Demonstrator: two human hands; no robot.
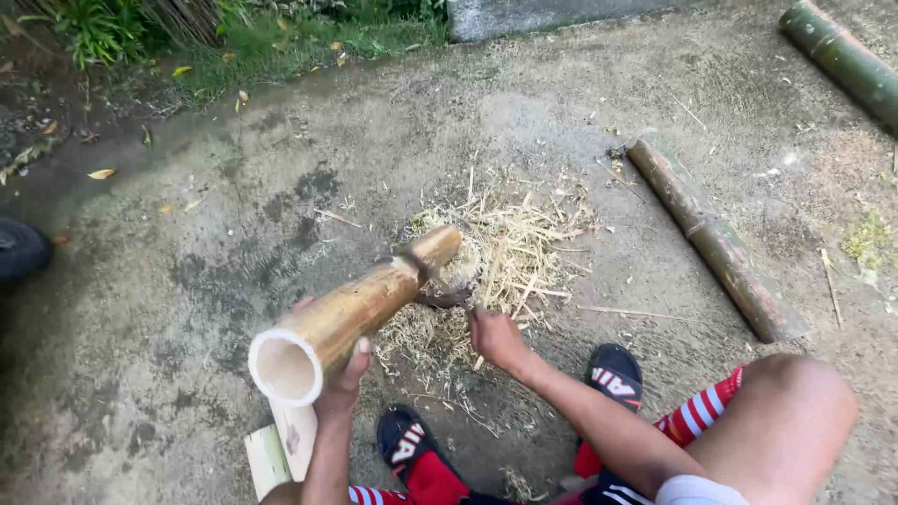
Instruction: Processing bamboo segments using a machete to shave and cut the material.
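A thick yellow-brown bamboo section (360, 309) slants from near my face down to a pile of shavings (510, 248) on the concrete. My left hand (339, 385) grips it from below, close to its hollow cut end (283, 367). My right hand (494, 339) is closed on the handle of a curved dark blade (438, 288), whose edge rests against the far part of the bamboo. My feet in black slides (613, 372) are planted below the pile.
A greenish bamboo pole (713, 234) lies on the ground to the right, another bamboo pole (842, 58) at the top right corner. Split bamboo slats (279, 447) lie by my left arm. Grass (281, 42) borders the concrete at the top; a dark tyre (19, 248) sits at the left edge.
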